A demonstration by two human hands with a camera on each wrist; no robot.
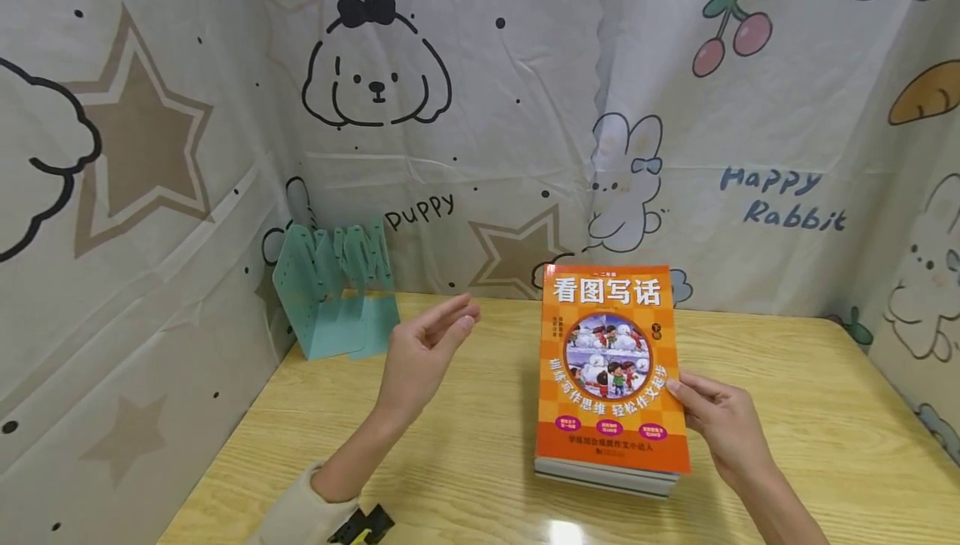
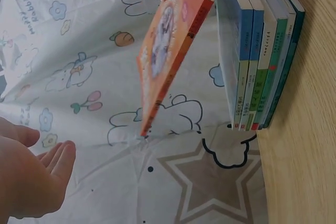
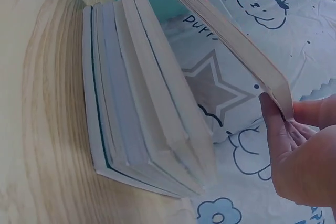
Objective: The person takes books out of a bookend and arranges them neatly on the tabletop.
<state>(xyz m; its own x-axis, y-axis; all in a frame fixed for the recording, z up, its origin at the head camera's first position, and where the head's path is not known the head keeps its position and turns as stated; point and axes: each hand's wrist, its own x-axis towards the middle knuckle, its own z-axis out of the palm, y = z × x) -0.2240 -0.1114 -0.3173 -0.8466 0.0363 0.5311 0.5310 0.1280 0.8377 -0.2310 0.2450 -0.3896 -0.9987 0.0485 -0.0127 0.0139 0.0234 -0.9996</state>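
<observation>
My right hand (image 1: 723, 420) pinches the right edge of an orange book (image 1: 555, 345) with a round snowman picture on its cover. Both wrist views show that book held apart from the stack of books (image 2: 262, 66) below it, tilted over it. The stack lies on the table, its spines blue, white and green in the left wrist view; from above, the orange book hides most of it. To the left, my left hand (image 1: 423, 353) is in the air, fingers nearly straight and thumb close to them, holding nothing.
Teal metal bookends (image 1: 337, 295) stand together at the table's back left. A printed cloth (image 1: 480, 112) hangs behind and at both sides of the wooden table (image 1: 787, 378). A dark strap (image 1: 363, 524) shows at the left wrist.
</observation>
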